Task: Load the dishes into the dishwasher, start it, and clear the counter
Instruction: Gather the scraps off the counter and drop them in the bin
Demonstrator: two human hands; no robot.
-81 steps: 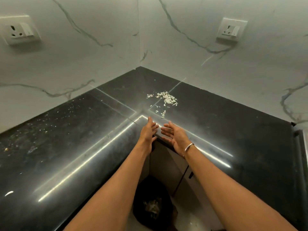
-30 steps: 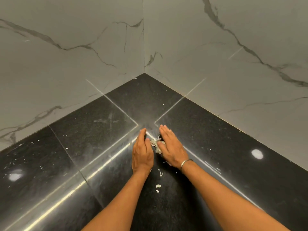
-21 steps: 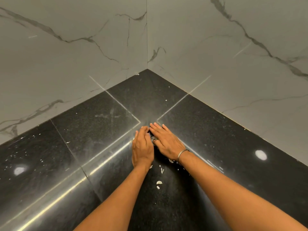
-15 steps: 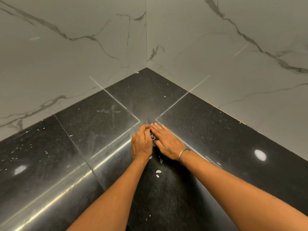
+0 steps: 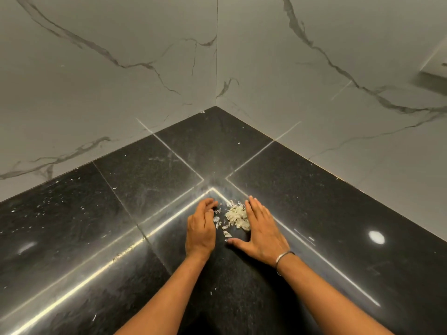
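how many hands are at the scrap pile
2. The left hand rests on the black counter just left of the pile of pale scraps. The right hand, with a bangle at the wrist, lies flat just right of it. Neither is hidden.

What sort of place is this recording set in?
Probably a home kitchen: a polished black stone counter runs into a corner of marble-look wall tiles, and a small pile of pale peel scraps lies on it between the left hand and the right hand.
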